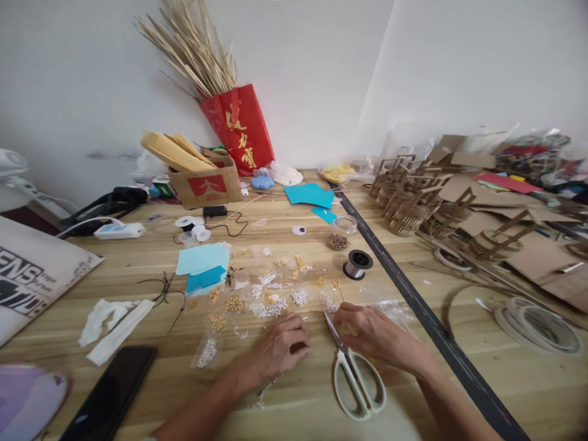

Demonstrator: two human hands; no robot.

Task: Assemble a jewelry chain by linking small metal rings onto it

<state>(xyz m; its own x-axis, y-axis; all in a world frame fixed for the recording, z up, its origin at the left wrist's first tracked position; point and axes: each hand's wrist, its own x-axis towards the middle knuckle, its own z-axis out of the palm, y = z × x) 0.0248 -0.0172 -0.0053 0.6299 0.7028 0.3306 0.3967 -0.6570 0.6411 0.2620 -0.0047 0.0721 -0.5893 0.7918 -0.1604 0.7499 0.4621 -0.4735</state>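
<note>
My left hand (pixel 280 349) rests on the wooden table (pixel 138 269) with its fingers curled in a loose fist; a thin silver chain (pixel 264 395) trails from beneath it. My right hand (pixel 374 334) lies next to it, fingers pinched at small clear bags of beads (pixel 275 300); what it pinches is too small to name. White-handled scissors (pixel 353 373) lie between the two hands, blades pointing away from me. Several small bags of gold and silver beads spread just beyond my fingers.
A wire spool (pixel 357 263) and a bead jar (pixel 340 236) stand beyond the bags. Blue paper (pixel 202 263) lies left, a black phone (pixel 113 392) near left. A cardboard box (pixel 204 180), a red bag (pixel 239 125) and wooden models (pixel 413 202) sit farther back.
</note>
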